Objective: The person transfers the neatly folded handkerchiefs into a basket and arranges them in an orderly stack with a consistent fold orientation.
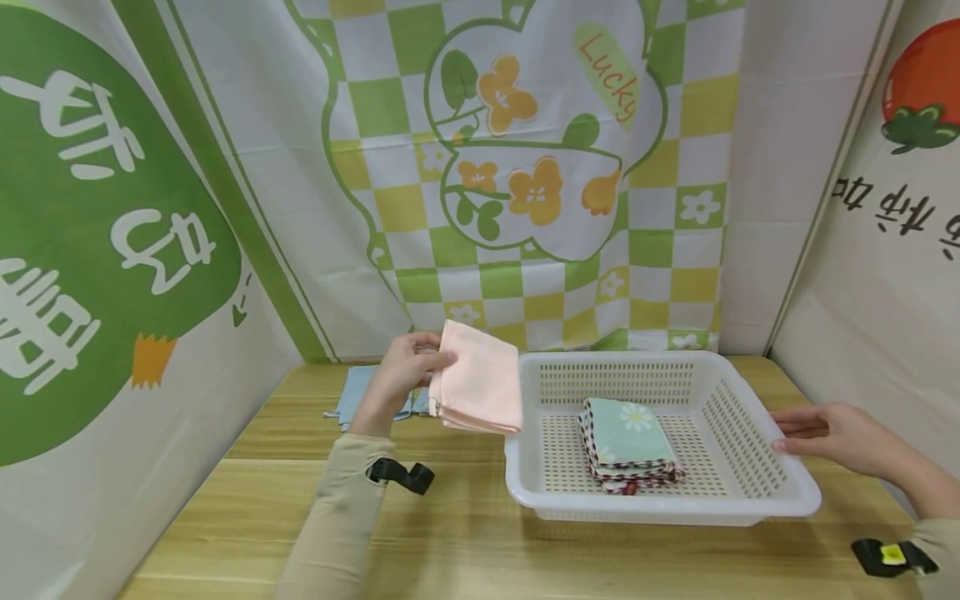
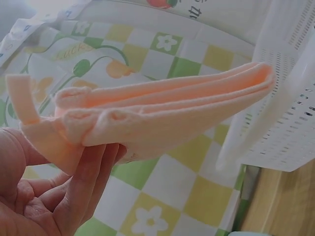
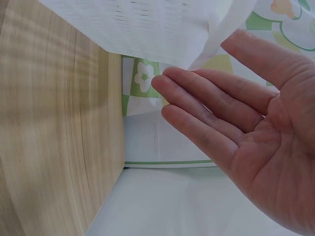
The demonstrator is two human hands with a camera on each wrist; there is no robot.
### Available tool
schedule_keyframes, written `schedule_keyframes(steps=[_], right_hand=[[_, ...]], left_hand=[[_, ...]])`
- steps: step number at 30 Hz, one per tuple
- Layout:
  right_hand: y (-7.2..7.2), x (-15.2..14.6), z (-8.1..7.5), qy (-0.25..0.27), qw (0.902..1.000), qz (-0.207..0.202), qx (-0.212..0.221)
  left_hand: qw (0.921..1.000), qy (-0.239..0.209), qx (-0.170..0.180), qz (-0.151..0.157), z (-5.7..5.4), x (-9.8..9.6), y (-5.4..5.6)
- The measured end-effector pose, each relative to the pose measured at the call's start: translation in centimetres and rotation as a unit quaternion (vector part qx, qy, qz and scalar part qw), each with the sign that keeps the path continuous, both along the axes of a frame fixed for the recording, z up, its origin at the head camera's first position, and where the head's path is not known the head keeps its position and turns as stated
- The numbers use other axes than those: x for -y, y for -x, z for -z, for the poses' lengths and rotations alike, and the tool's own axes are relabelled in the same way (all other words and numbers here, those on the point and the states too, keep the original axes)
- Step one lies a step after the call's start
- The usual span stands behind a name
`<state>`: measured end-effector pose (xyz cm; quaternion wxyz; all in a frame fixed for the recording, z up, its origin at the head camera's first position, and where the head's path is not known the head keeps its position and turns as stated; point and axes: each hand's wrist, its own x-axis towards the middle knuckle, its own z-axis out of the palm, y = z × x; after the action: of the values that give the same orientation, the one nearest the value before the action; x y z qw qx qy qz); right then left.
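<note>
A folded peach-pink towel [image 1: 482,379] hangs above the table, just left of the basket, and my left hand [image 1: 405,371] grips its left edge. The left wrist view shows the towel's folded layers [image 2: 167,113] edge-on, thumb and fingers pinching the near end. On the right, my right hand [image 1: 840,437] is at the right rim of the white plastic basket [image 1: 637,507], its fingers [image 3: 211,103] nearly straight beside the wall. Inside the basket lies a small stack of folded towels [image 1: 630,442], a mint one with a white daisy on top.
Behind my left hand, light-blue folded cloths [image 1: 356,396] lie on the wooden table [image 1: 450,533]. Printed fabric walls [image 1: 540,283] close in the back and both sides.
</note>
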<state>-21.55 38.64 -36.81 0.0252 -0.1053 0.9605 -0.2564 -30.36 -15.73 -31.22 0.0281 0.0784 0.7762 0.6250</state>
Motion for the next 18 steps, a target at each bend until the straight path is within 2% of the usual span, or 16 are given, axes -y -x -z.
schedule_keyframes(steps=[18], right_hand=[[0.0,0.0,-0.1,-0.008,0.9999,0.006,0.002]], left_hand=[[0.9997,-0.014,-0.002,0.019,0.6,-2.0,0.9]])
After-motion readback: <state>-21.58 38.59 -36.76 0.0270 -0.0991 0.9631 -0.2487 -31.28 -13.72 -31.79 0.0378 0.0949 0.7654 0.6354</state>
